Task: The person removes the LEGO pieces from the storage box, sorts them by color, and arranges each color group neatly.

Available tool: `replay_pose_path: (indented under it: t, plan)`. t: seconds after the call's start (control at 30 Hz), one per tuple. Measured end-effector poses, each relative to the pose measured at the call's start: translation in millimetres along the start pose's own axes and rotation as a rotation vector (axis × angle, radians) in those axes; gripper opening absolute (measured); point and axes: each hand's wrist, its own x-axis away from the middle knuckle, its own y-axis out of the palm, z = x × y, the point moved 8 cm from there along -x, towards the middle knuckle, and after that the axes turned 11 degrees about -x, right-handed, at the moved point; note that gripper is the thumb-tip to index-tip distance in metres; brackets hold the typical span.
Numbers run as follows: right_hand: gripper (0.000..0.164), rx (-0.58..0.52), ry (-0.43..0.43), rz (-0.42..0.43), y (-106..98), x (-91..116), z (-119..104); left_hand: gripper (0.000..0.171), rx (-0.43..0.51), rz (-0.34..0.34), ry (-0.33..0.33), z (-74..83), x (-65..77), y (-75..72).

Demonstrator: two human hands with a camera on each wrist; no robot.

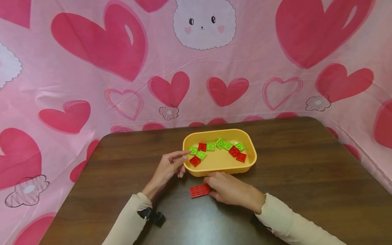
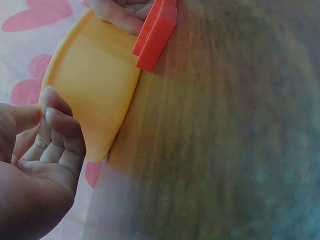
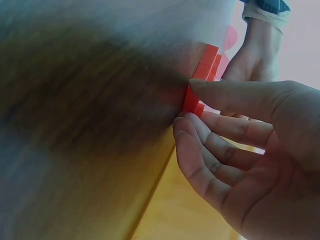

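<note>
Red brick piece (image 1: 200, 191) sits outside the yellow tray (image 1: 222, 165), at about seven o'clock from its centre as your head view shows it, with its studs facing up. Your right hand (image 1: 228, 188) grips it, thumb and fingertips pinching its three o'clock end, so that end is partly hidden; whether its underside touches the table (image 1: 294, 163), you cannot tell. That hand is near the tray's six o'clock wall. Your left hand (image 1: 168, 166) is at the tray's nine o'clock side, pinching the rim between thumb and fingers. Inside the tray you have ten small bricks: a cluster of two green bricks (image 1: 201, 155) and two red bricks (image 1: 195, 161) between eight and ten o'clock, three green ones running from eleven to one, another green one at two, and two more red ones around three to four. Both your arms come in from the near edge in cream sleeves (image 1: 286, 217), with a dark band (image 1: 145, 213) at your left wrist. Beyond the table, at twelve o'clock, hangs a pink cloth (image 1: 196, 61) printed with hearts.
</note>
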Motion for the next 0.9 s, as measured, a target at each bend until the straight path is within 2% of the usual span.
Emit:
replay_pose_path:
  t: [0.6, 0.9]
  plan:
    - [0.024, 0.039, 0.005, -0.011, -0.2, 0.9, -4.5, 0.033, -0.005, 0.011, -0.012, -0.4, 0.1, -0.9]
    - [0.023, -0.061, -0.013, -0.016, -18.7, 4.2, -10.1, 0.034, -0.007, 0.007, -0.013, -0.3, 0.8, -1.0]
